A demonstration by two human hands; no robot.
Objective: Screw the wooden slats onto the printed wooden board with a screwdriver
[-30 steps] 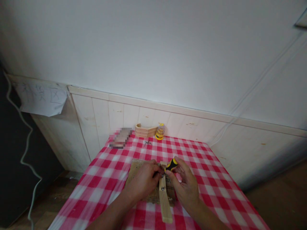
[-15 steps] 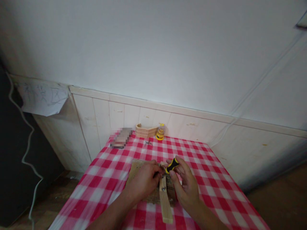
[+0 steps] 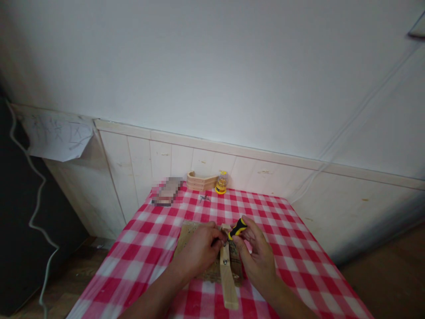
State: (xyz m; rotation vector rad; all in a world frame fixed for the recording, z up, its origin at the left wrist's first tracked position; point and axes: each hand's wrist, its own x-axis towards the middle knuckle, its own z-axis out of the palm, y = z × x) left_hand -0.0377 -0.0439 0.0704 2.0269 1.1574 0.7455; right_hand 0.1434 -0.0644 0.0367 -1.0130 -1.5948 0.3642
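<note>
My right hand is closed round the handle of a black and yellow screwdriver, which tilts down to the left. Its tip is at a dark metal fitting on a bent wooden piece. A round screw or bolt head shows lower on the same wood. My left hand is closed beside the fitting, fingertips pressed in at the wood's left edge; whether they pinch the wood or a small part is hidden. Under the wood lies a brown cardboard piece, partly covered by my left hand.
Stacked bent wooden pieces stand at the table's back, beside a clear and yellow bit container. Small dark screws lie before them. A blurred flat object is at the back left. A checked cloth covers the table, against a panelled wall.
Almost nothing differs. The screwdriver handle and my right fingers have shifted very slightly; both hands stay at the same spot on the wooden piece.
</note>
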